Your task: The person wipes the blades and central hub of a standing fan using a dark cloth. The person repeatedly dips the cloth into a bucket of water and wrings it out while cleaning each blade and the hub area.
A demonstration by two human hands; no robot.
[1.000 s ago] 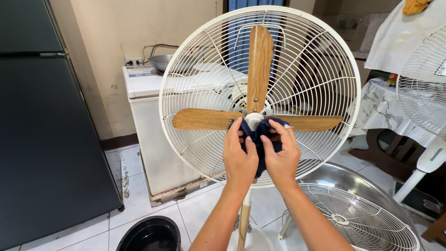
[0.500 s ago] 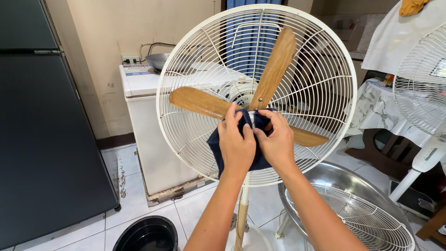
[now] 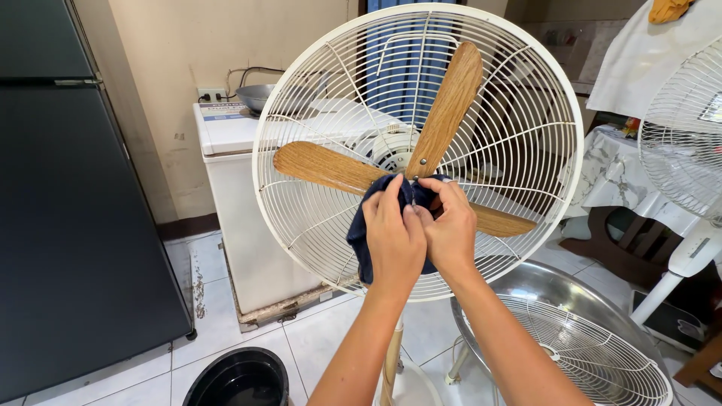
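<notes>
**Gripping a dark cloth at the hub of a stand fan**

Both hands meet at the centre of a white stand fan (image 3: 418, 150) whose front guard is off. The left hand (image 3: 394, 234) has its fingers curled tight around a dark blue cloth (image 3: 363, 239), which bunches over the hub and hangs down below the wrist. The right hand (image 3: 450, 228) presses against the left, fingers bent and pinching the same cloth at the hub; what lies under the cloth is hidden, so it may be a hub nut, but that cannot be told.

Three wooden blades (image 3: 448, 104) spread from the hub in front of the rear wire guard (image 3: 526, 98).

A loose wire guard (image 3: 583, 353) lies in a metal basin (image 3: 526, 282) on the tiled floor at lower right. A black bucket (image 3: 237, 376) stands at lower left, beside a dark refrigerator (image 3: 68, 210). A white chest freezer (image 3: 241, 218) sits behind the fan, and a second white fan (image 3: 688, 150) stands at the right edge.
</notes>
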